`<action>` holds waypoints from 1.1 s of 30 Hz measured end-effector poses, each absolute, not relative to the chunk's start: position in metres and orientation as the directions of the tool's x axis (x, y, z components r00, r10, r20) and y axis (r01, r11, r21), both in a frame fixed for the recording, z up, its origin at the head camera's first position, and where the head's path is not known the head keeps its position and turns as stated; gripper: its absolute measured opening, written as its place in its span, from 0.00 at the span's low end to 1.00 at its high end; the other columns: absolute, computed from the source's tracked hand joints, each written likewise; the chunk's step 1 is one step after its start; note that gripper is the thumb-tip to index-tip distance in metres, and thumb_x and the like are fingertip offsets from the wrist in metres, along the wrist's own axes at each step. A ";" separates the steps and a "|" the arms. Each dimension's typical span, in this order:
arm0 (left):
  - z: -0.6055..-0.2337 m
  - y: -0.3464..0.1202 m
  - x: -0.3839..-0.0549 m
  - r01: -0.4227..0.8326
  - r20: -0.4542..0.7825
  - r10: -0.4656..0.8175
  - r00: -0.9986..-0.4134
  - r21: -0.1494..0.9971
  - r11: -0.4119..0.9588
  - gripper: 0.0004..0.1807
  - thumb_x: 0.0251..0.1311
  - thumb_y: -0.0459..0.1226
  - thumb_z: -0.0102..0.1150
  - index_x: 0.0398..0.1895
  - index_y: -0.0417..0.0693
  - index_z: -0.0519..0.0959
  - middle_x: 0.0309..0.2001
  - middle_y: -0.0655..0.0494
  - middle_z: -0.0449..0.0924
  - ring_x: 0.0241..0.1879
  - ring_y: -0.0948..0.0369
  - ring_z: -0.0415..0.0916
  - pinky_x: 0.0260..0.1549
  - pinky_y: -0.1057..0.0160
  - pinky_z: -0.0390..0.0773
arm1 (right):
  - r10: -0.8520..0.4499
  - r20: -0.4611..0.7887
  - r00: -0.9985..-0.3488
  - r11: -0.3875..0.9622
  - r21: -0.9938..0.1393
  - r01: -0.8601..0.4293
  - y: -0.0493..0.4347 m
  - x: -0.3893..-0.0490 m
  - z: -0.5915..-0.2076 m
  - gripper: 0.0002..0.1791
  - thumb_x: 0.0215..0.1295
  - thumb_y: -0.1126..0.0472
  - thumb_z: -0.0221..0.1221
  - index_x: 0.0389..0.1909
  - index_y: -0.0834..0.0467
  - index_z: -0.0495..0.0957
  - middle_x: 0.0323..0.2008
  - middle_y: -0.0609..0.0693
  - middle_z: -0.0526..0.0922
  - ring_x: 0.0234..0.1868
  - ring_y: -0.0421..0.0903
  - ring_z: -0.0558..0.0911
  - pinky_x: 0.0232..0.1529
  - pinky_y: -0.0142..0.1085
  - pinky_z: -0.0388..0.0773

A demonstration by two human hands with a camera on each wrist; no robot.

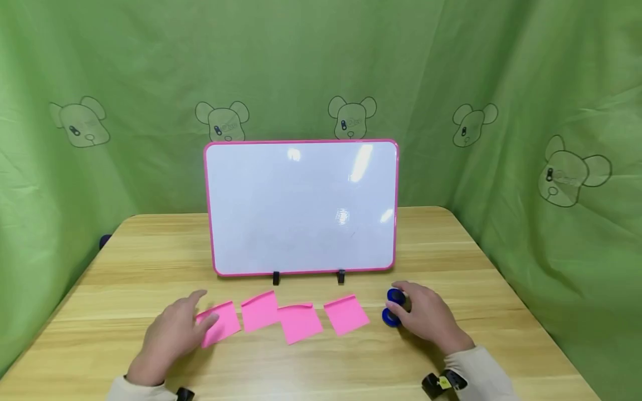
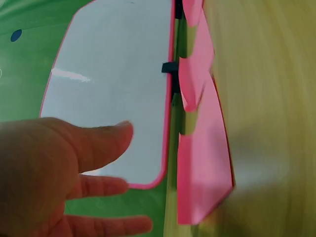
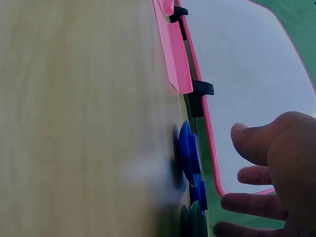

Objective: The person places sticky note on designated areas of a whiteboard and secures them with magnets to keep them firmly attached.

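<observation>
My left hand [image 1: 173,334] hovers at the leftmost pink sticky note [image 1: 224,326], thumb over it in the head view and fingers loosely spread. To its right lie three more pink sticky notes, [image 1: 259,312] one of them slightly overlapping its neighbour [image 1: 301,324]. Beside two blue round discs [image 1: 390,318] with darker centres is my right hand [image 1: 428,314]. In the right wrist view its thumb and fingers are spread, with a gap to the blue discs [image 3: 185,150]. A green disc [image 3: 195,222] shows there too, hidden by the hand in the head view.
A pink-framed whiteboard [image 1: 296,217] stands upright behind the notes on black stand feet [image 1: 276,278]. The wooden table [image 1: 301,373] extends around it, its far edge against a green curtain [image 1: 291,55] that also hangs on both sides.
</observation>
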State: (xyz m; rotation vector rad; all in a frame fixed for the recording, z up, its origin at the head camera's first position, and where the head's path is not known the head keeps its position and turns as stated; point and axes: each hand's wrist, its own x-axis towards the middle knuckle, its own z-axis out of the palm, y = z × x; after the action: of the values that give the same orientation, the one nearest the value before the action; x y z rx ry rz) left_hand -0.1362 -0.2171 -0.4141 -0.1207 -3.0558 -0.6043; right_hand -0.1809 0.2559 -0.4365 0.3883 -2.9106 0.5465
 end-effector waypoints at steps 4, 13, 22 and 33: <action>-0.420 -0.227 -0.137 0.121 -0.010 0.134 -0.991 0.373 0.920 0.24 0.58 0.45 0.65 0.53 0.39 0.77 0.52 0.35 0.75 0.53 0.36 0.72 0.50 0.37 0.72 | -0.285 0.159 -0.945 0.883 -0.341 -0.323 0.256 -0.183 -0.436 0.20 0.62 0.54 0.65 0.50 0.62 0.80 0.47 0.57 0.82 0.51 0.59 0.79 0.53 0.55 0.74; -0.429 -0.241 -0.139 0.160 -0.076 0.203 -0.976 0.383 0.910 0.23 0.51 0.43 0.71 0.49 0.44 0.79 0.55 0.35 0.73 0.53 0.36 0.71 0.51 0.35 0.70 | -0.360 0.098 -0.928 0.871 -0.320 -0.372 0.256 -0.185 -0.434 0.18 0.58 0.55 0.68 0.47 0.60 0.81 0.44 0.53 0.82 0.49 0.55 0.80 0.52 0.52 0.76; -0.433 -0.239 -0.141 0.200 -0.057 0.235 -0.970 0.353 0.914 0.15 0.48 0.42 0.73 0.36 0.50 0.78 0.54 0.41 0.75 0.48 0.43 0.73 0.49 0.40 0.73 | -0.364 0.092 -0.927 0.871 -0.318 -0.374 0.255 -0.185 -0.436 0.14 0.57 0.57 0.69 0.42 0.57 0.82 0.44 0.52 0.80 0.46 0.53 0.79 0.51 0.51 0.77; -0.429 -0.233 -0.145 0.132 -0.093 0.171 -0.981 0.331 0.935 0.15 0.53 0.48 0.69 0.29 0.52 0.73 0.44 0.48 0.74 0.39 0.51 0.69 0.37 0.49 0.75 | -0.362 0.083 -0.929 0.874 -0.316 -0.369 0.252 -0.183 -0.433 0.16 0.55 0.50 0.70 0.39 0.54 0.80 0.34 0.44 0.74 0.34 0.42 0.73 0.38 0.42 0.76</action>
State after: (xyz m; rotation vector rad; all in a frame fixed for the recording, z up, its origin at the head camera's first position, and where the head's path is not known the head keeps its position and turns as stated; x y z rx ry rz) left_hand -0.1449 -0.2333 -0.4294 -0.2521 -3.2085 -0.5350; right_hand -0.1835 0.2524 -0.4335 0.5884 -3.0204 0.5158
